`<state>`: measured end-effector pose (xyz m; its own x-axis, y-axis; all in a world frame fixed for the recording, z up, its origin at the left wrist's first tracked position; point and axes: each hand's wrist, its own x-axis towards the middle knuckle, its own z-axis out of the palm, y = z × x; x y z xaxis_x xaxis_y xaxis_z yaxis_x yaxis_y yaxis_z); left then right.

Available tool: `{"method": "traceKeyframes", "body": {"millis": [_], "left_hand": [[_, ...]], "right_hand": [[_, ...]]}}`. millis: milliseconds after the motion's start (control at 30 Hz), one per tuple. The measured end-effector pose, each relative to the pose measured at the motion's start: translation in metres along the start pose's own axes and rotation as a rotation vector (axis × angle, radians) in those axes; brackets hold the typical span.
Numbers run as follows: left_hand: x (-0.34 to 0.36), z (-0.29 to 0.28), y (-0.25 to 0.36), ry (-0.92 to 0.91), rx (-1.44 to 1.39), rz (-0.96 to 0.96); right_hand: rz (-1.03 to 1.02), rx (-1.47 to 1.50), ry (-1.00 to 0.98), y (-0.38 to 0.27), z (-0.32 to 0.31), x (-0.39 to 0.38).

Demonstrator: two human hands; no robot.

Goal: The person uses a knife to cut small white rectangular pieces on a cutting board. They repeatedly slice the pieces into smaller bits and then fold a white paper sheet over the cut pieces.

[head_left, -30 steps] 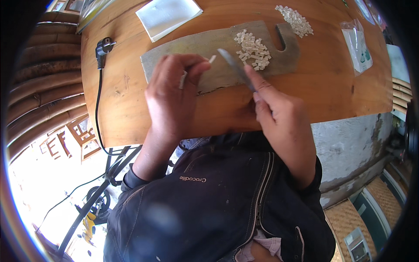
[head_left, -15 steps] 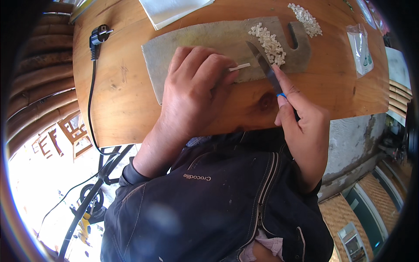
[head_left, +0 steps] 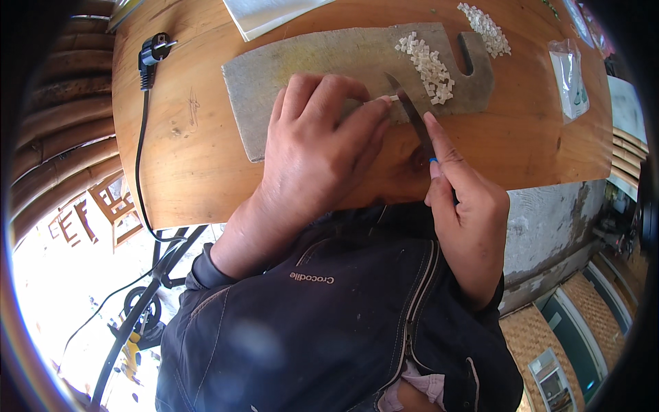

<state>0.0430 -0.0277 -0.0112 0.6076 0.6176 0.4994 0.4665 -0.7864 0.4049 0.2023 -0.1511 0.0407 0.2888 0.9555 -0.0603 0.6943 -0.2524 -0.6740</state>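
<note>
My left hand [head_left: 319, 130] is closed on a thin white strip [head_left: 394, 98] over the grey wooden cutting board [head_left: 264, 75]. Only the strip's short right end shows past my fingertips; the rest lies hidden under the hand. In my right hand [head_left: 463, 199] is a knife [head_left: 412, 113], its dark blade slanting up and left across the board, with a bit of blue at the handle. My index finger stretches along the blade's base. The blade stands right at the strip's end; whether it touches cannot be made out. Just right of it, small white cut pieces [head_left: 429, 72] lie heaped on the board.
A second heap of white pieces [head_left: 486, 31] lies on the wooden table [head_left: 185, 172] beyond the board's slotted end. A clear plastic packet [head_left: 568, 79] rests at the right. White sheets [head_left: 264, 15] lie at the back, and a black power plug [head_left: 154, 55] with its cord at the left.
My left fingers have shifted right along the strip, so less of it sticks out. The knife has moved slightly left and down, its blade now at the strip's end.
</note>
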Motion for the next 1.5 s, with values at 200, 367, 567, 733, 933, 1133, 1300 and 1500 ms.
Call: {"method": "traceKeyframes", "body": {"millis": [200,367,567,733,933,1133,1300,1500], "left_hand": [[0.0002,-0.0007,0.0030,0.001,0.002,-0.003],[0.0002,-0.0005,0.0030,0.002,0.002,-0.001],[-0.0004,0.0000,0.0027,0.005,0.010,-0.002],[-0.0010,-0.0014,0.0031,0.005,0.003,0.006],[-0.0022,-0.0023,0.0028,-0.006,0.015,0.003],[-0.0009,-0.0032,0.0035,-0.022,0.004,-0.007],[-0.0001,-0.0031,0.0036,-0.013,0.007,-0.004],[-0.0063,0.0015,-0.0035,0.042,-0.030,0.040]], "right_hand": [[-0.017,-0.006,-0.014,0.0014,0.0010,0.0010],[-0.038,-0.041,-0.002,0.0005,0.0022,0.0021],[-0.020,-0.082,-0.022,-0.0024,0.0013,0.0005],[-0.058,-0.196,0.007,-0.0036,0.0045,-0.0007],[0.012,-0.062,-0.004,-0.0041,-0.0010,0.0013],[-0.034,-0.035,-0.032,-0.0022,-0.0008,0.0000],[-0.042,-0.093,-0.042,-0.0031,-0.0011,-0.0003],[-0.053,-0.168,-0.040,-0.0069,0.0012,0.0012]]}}
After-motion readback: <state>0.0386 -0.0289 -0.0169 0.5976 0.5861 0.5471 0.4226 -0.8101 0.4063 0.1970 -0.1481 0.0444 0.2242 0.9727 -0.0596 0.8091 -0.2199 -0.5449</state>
